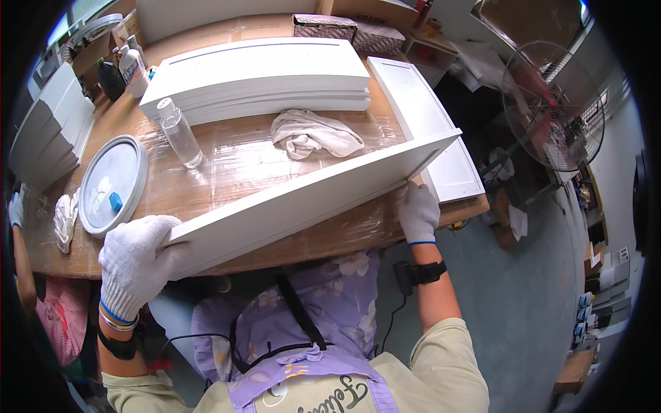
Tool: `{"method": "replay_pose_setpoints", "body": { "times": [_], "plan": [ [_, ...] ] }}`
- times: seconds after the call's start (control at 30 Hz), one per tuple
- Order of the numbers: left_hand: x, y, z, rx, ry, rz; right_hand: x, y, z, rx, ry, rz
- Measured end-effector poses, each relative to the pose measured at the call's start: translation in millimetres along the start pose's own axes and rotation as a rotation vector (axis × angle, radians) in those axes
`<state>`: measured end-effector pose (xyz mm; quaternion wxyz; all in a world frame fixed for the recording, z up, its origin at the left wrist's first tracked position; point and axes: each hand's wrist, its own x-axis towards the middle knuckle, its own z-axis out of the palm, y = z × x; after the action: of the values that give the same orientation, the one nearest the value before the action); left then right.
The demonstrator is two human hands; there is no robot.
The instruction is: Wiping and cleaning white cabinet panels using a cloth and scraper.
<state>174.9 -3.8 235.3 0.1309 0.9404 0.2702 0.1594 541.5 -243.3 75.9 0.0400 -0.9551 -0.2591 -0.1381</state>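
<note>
Both gloved hands clamp a white panel [310, 193] at frame centre: left hand [134, 265] on its lower-left end, right hand [418, 212] near its upper-right corner, fingertips hidden behind the panel above the bench [227, 162].

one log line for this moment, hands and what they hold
left hand: grips near end of white panel | right hand: grips far end | panel: tilted on edge above table | nearby: rag, bottle

Panel [303, 199] across table [206, 186] front edge; rag [313, 134], bottle [179, 134] behind; stacked panels [258, 76] farther back.
</note>
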Motion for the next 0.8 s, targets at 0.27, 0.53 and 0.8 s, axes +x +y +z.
{"method": "replay_pose_setpoints", "body": {
  "times": [0.27,0.53,0.8],
  "plan": [
    [-0.9,0.8,0.1,0.053,0.033,0.054,-36.7,-46.4,-16.7,0.022,-0.044,-0.151],
    [-3.8,-0.1,1.3,0.077,0.062,0.078,-86.1,-106.8,-32.6,0.205,-0.045,-0.337],
    [-4.5,-2.8,2.2,0.123,0.076,0.103,-78.8,-97.2,-32.3,0.166,0.023,-0.276]
  ]
}}
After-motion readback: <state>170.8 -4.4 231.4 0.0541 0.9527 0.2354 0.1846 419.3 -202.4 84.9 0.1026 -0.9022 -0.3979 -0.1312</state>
